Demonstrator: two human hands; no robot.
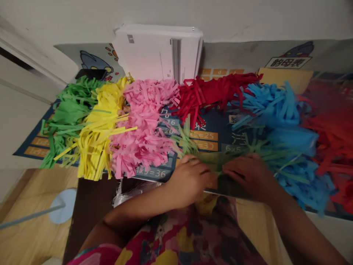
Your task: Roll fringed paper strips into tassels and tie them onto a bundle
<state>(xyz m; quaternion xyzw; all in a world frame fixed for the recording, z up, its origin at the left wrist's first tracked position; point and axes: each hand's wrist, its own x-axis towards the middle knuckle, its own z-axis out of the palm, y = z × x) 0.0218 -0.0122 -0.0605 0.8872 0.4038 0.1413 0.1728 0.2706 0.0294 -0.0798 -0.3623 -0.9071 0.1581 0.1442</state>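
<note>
Head view: left hand and right hand both grip a pale green fringed strip, stretched between them above the near part of a printed sheet. Pink fringe lies left, yellow fringe beyond it; blue fringe lies right, crimson fringe behind.

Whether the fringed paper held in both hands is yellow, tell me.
No, the fringed paper between the left hand and right hand is green.
</note>
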